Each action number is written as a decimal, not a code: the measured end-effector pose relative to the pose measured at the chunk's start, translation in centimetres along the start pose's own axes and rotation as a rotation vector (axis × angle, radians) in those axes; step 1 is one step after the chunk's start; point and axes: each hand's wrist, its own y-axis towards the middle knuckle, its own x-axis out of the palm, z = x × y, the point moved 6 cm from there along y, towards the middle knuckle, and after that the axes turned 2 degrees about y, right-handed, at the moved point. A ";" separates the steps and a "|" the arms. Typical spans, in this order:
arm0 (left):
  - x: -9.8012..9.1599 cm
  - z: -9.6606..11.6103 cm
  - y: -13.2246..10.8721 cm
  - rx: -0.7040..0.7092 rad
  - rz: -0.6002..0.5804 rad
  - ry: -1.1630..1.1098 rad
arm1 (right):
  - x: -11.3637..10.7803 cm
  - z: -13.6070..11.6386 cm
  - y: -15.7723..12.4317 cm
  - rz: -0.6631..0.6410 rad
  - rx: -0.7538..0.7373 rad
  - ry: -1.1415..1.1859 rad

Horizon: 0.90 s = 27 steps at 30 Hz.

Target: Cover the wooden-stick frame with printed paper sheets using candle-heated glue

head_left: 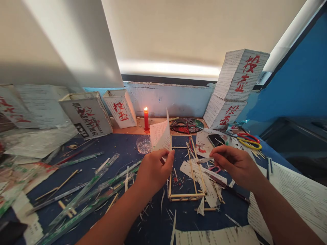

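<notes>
Wooden sticks make up an open frame (187,196) that lies on the dark blue surface (143,233) between the two hands, within easy reach of both. Just beyond the left hand (155,168), a printed sheet (160,137) rises upright and curls along its free edge, next to the frame's left long side. Thumb and fingers look closed on its lower part, probably so that the rest stays loose; the palm hides the exact grip. The right hand (231,165) pinches a thin, pale grey piece (205,160) by its end, its other end pointing inward over the frame's right side. A pinch so near the end seems meant to leave most of its length free; whether it is a blade or a strip, I cannot tell.

Both forearms come in from the lower edge and converge on the frame. The left wrist lies palm down, while the right bends inward with its fingers gathered at the tips.

A lit red candle (146,119) stands behind the sheet, apart from it, perhaps set back for safety. Beside the sheet sits a clear dish (143,144).
</notes>
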 end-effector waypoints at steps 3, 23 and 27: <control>0.0 0.0 0.0 -0.005 0.000 -0.001 | -0.1 -0.3 -0.3 -0.056 -0.021 0.004; 0.3 -0.4 0.1 -0.006 -0.008 -0.012 | -0.4 -1.1 -0.5 0.031 -0.099 -0.110; 0.3 -0.5 0.1 -0.013 -0.008 -0.007 | -0.3 -0.5 -0.8 -0.052 -0.156 -0.101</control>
